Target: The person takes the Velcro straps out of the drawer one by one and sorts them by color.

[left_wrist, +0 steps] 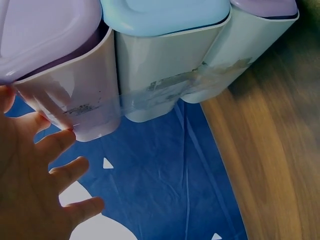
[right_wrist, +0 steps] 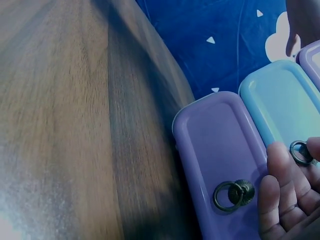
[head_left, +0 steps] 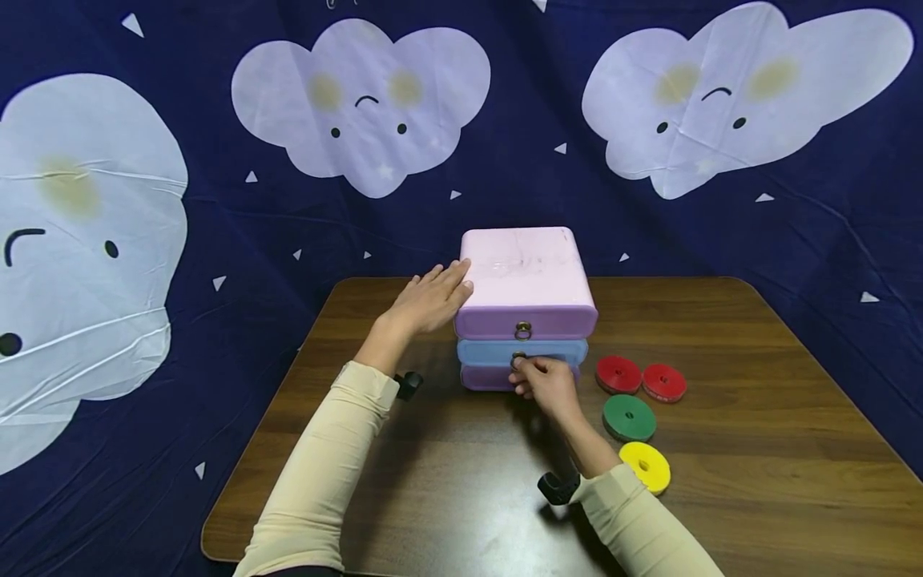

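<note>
A small drawer unit (head_left: 526,264) with a pink casing stands on the table, with a purple top drawer (head_left: 476,324), a blue middle drawer (head_left: 479,353) and a purple bottom drawer (head_left: 479,379). Each drawer shows a bronze ring pull where visible. My right hand (head_left: 551,389) pinches the ring pull (right_wrist: 299,152) of the blue drawer between thumb and fingers. The lower ring pull (right_wrist: 227,196) hangs beside my curled fingers. With fingers spread, my left hand (head_left: 429,303) rests against the upper left side of the unit. All drawer fronts sit close to their casings.
Right of the unit lie two red rolls (head_left: 618,374), a green roll (head_left: 630,417) and a yellow roll (head_left: 645,466), flat on the wooden table (head_left: 757,449). My right forearm passes close to the yellow one. A dark blue cloth (head_left: 534,176) with clouds hangs behind.
</note>
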The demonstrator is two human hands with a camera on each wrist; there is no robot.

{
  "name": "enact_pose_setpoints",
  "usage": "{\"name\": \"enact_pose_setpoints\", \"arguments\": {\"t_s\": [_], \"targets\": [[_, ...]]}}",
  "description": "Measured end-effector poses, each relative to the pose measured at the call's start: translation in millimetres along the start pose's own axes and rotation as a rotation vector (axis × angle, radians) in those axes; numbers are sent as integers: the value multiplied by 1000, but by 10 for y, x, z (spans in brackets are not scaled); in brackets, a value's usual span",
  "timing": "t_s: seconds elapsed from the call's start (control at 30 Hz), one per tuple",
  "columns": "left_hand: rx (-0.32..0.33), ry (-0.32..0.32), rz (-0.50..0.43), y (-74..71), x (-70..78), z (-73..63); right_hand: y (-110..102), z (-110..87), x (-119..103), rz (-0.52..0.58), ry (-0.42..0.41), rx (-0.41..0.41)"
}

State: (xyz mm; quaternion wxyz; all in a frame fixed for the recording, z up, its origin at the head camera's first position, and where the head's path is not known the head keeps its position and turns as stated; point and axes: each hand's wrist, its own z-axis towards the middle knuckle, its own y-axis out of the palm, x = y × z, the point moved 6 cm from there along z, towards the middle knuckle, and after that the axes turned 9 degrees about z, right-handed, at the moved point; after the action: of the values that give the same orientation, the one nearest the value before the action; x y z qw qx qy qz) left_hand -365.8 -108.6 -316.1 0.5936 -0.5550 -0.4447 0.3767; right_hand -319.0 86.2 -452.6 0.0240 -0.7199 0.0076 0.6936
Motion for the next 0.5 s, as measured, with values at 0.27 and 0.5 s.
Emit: {"name": "enact_pose_setpoints", "arguments": {"t_s": [0.27, 0.5], "targets": [[-1, 10, 9, 10, 43, -2, -139, -51, -2, 4, -7, 4], [-6, 10, 7, 10, 19, 4, -273, -116, -93, -7, -49, 32]]}}
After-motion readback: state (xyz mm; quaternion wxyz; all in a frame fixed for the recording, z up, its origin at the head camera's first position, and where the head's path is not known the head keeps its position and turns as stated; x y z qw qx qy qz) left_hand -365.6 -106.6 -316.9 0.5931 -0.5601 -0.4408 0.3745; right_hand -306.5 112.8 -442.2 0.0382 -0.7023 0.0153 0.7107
